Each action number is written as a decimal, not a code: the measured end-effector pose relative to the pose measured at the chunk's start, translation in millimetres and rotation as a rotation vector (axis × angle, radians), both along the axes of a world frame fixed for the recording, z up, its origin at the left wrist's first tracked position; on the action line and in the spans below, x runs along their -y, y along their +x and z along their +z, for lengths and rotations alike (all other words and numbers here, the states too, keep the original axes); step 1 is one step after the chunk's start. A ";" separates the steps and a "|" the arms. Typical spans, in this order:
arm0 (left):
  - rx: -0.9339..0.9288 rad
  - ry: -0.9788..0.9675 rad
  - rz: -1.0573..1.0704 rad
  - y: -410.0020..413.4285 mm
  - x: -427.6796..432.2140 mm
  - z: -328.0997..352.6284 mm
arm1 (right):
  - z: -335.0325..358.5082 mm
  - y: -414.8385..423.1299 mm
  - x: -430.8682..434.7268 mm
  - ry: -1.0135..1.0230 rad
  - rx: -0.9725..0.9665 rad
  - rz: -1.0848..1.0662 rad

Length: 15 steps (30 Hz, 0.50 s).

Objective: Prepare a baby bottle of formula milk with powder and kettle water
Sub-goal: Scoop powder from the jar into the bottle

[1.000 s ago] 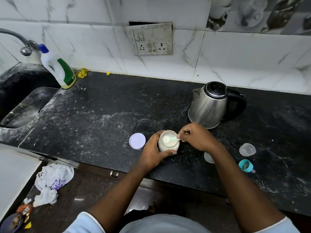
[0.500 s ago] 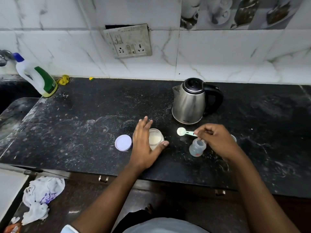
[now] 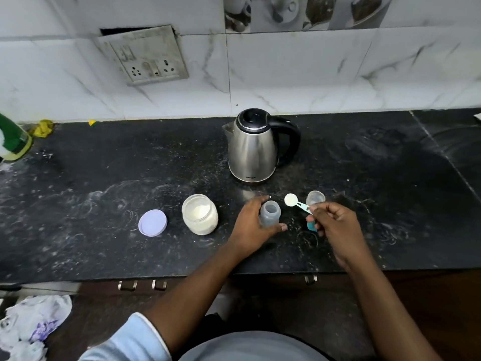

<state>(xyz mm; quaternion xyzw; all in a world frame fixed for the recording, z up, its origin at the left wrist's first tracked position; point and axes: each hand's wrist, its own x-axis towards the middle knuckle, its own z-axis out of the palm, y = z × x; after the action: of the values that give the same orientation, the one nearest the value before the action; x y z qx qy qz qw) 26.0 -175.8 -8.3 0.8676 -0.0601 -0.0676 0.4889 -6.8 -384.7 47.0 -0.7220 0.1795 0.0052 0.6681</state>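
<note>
A small clear baby bottle (image 3: pixel 270 213) stands open-topped on the black counter (image 3: pixel 104 194). My left hand (image 3: pixel 251 225) grips it from the left. My right hand (image 3: pixel 334 227) pinches the handle of a pale scoop (image 3: pixel 292 200) heaped with white powder, held level just right of the bottle's mouth. An open jar of formula powder (image 3: pixel 200 214) stands left of the bottle, its lilac lid (image 3: pixel 152 222) lying beside it. A steel kettle (image 3: pixel 253 147) with a black handle stands behind. A clear bottle cap (image 3: pixel 315 198) and a teal ring (image 3: pixel 311 226) lie near my right hand.
A green-and-white detergent bottle (image 3: pixel 11 142) stands at the far left edge, with a yellow scrap (image 3: pixel 43 128) by the wall. A socket panel (image 3: pixel 145 54) is on the tiled wall. Crumpled cloth (image 3: pixel 31 324) lies on the floor below left. Powder dust streaks the counter.
My left hand left the powder jar and took hold of the baby bottle. My right hand carried the filled scoop from the jar to beside the bottle's mouth. The view shifted right.
</note>
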 end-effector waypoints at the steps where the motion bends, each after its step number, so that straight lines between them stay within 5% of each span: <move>1: 0.002 0.000 0.009 1.9 1.9 -3.3 | -2.4 0.3 -0.1 0.008 -0.002 0.003; 15: 0.049 -0.055 0.069 4.3 3.4 -9.7 | -24.0 12.1 -20.7 -0.015 0.083 0.075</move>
<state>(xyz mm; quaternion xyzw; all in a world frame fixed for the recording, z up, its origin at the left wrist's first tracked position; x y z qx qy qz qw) 30.2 -179.2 -18.0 0.8569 -0.0439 -0.0279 0.5129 5.3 -364.0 22.9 -0.7328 0.1245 -0.0009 0.6690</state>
